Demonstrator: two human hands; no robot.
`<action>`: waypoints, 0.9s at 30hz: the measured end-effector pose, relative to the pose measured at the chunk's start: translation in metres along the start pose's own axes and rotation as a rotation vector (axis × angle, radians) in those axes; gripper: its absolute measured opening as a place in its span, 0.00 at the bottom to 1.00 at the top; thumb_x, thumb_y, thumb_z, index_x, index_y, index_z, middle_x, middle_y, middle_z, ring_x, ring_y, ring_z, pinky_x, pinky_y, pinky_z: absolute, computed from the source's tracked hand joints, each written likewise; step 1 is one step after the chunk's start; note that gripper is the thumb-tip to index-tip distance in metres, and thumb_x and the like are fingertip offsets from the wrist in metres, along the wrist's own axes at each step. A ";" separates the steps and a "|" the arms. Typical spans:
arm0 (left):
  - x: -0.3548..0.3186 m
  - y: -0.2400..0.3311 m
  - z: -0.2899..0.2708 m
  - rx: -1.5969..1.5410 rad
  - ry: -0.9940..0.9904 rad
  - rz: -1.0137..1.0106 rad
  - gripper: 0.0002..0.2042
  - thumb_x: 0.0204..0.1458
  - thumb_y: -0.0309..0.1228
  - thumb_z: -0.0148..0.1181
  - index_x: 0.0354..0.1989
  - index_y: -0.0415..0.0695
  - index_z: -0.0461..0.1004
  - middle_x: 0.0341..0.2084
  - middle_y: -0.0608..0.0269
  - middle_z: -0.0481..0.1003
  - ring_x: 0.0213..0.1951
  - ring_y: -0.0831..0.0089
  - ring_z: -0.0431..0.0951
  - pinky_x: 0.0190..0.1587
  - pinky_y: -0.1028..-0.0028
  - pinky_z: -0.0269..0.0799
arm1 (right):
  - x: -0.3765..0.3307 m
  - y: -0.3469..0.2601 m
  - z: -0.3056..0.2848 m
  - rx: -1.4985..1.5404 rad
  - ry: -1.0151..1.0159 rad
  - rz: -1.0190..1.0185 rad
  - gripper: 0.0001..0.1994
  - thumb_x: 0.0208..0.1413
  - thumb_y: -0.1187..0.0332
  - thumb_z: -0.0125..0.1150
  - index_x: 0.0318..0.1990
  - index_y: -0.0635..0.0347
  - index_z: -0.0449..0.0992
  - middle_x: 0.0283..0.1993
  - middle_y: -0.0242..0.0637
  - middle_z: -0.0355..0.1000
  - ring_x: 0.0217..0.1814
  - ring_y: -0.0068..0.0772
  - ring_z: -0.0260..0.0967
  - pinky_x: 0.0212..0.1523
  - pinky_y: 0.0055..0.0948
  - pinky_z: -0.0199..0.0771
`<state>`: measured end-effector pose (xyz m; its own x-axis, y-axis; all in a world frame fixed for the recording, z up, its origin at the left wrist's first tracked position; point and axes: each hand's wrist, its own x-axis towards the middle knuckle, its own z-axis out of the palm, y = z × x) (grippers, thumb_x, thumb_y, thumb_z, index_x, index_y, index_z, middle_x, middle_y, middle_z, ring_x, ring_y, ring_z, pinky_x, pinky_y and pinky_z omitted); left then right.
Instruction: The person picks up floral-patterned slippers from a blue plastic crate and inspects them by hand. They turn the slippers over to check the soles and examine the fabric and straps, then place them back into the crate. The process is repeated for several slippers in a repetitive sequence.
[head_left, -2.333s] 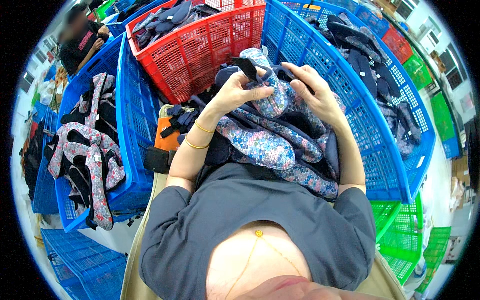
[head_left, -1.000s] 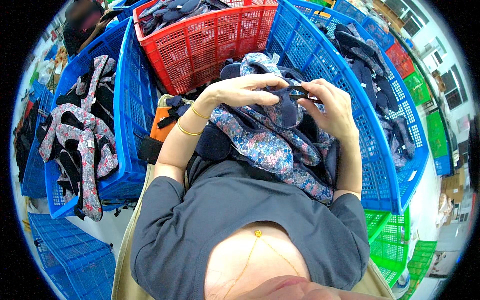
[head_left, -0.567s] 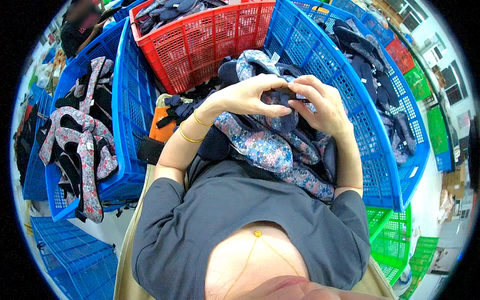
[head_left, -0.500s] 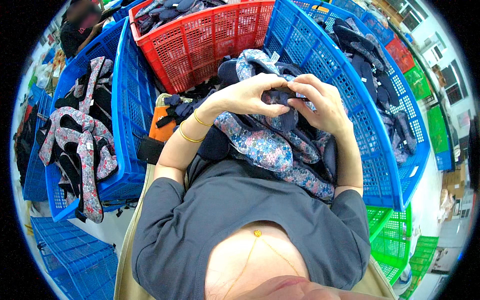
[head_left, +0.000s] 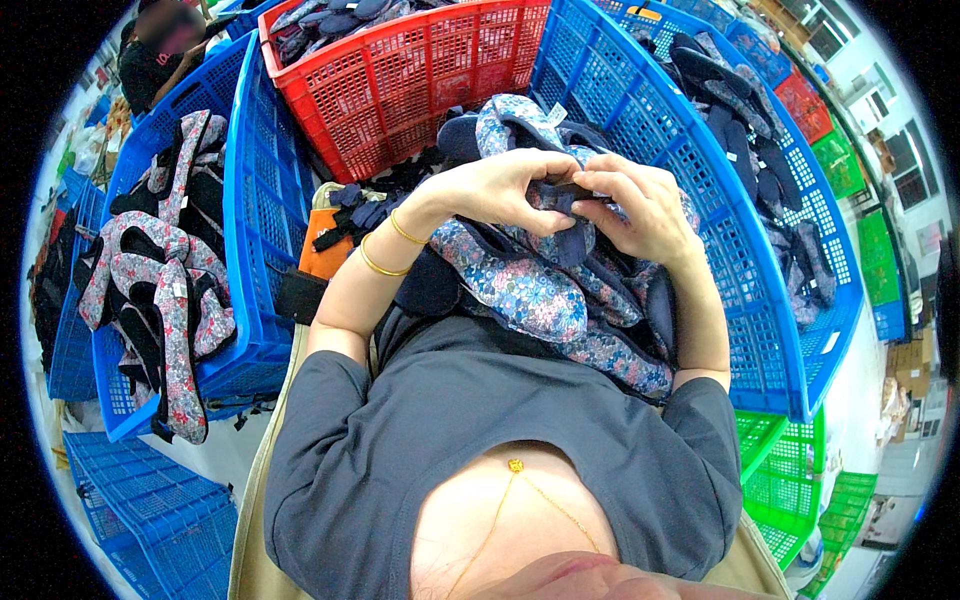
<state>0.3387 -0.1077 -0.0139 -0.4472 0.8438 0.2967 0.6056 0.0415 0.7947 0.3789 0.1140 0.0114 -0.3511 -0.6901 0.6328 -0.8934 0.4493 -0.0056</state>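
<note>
A floral blue fabric bag [head_left: 530, 290] with dark navy trim lies in a heap on my lap. My left hand [head_left: 500, 185] and my right hand [head_left: 640, 205] meet on top of it. Both pinch a dark navy strap [head_left: 565, 200] of the bag between their fingertips. Two gold bangles sit on my left wrist. More of the same floral fabric [head_left: 510, 120] rises behind my hands.
A red crate [head_left: 420, 80] of dark pieces stands ahead. A blue crate [head_left: 230, 240] at my left holds floral straps. A big blue crate [head_left: 760, 230] at my right holds dark bags. Green crates [head_left: 790, 470] stand at lower right. Another person [head_left: 160, 50] sits far left.
My hands have come together on top of the bag. The left one dropped the strap end it held up and both now pinch the dark strap at the middle.
</note>
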 end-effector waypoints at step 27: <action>-0.001 -0.002 0.002 0.019 0.022 -0.006 0.25 0.45 0.32 0.68 0.52 0.37 0.70 0.41 0.62 0.74 0.43 0.76 0.71 0.49 0.74 0.69 | -0.003 -0.008 0.005 0.223 0.084 0.301 0.10 0.53 0.70 0.64 0.41 0.61 0.73 0.34 0.40 0.74 0.33 0.39 0.75 0.32 0.30 0.74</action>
<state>0.3386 -0.1076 -0.0168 -0.4650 0.8317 0.3034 0.6150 0.0570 0.7864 0.3858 0.1092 0.0056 -0.5909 -0.4934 0.6382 -0.7962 0.4840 -0.3630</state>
